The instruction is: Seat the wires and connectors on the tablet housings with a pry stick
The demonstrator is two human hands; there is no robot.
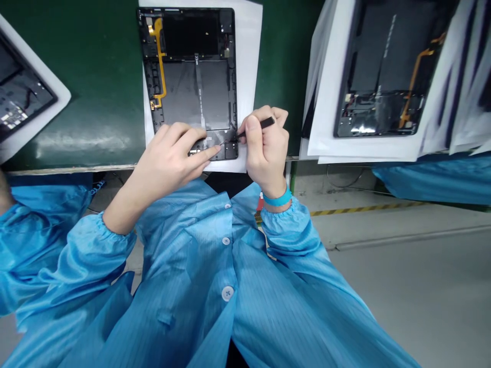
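An opened tablet (pixel 218 92) lies before me on white sheets, its inside facing up, with grey battery panels and an orange flex cable (pixel 161 61) down its left side. My left hand (pixel 172 153) rests on the tablet's near end, fingers stretched out and holding nothing. One of its fingertips touches down near a thin dark wire at the lower right. My right hand (pixel 266 145) is closed around a slim black hand tool (pixel 267 122), whose exact kind I cannot make out. The tool's narrow end points at the tablet's lower right edge, beside that wire.
To the right, another opened tablet (pixel 383 76) lies on stacked white sheets (pixel 322 122). Part of a third tablet (pixel 23 97) shows at the left on white backing. The green bench (pixel 103 102) ends just in front of me. Another person's blue sleeve (pixel 23 230) is at the left.
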